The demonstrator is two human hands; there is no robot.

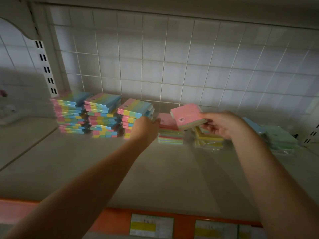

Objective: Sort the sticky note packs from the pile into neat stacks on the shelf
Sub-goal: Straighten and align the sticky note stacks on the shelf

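My right hand [219, 124] holds a pink-topped sticky note pack [187, 116] tilted in the air above the shelf. Below and to its left stands a short stack of pink-topped packs [168, 133]. My left hand [146, 126] reaches toward that stack's left side with fingers curled; whether it touches is blurred. Three tall stacks of striped pastel packs [101, 114] stand at the back left. A loose pile of yellow packs [208, 139] lies under my right hand, with blue and green packs [278, 137] further right.
The grey shelf board [120, 161] has free room in front. A white wire-grid back panel [172, 66] closes the rear. A slotted upright [45, 66] stands at the left. An orange front rail with price labels [151, 225] runs along the shelf edge.
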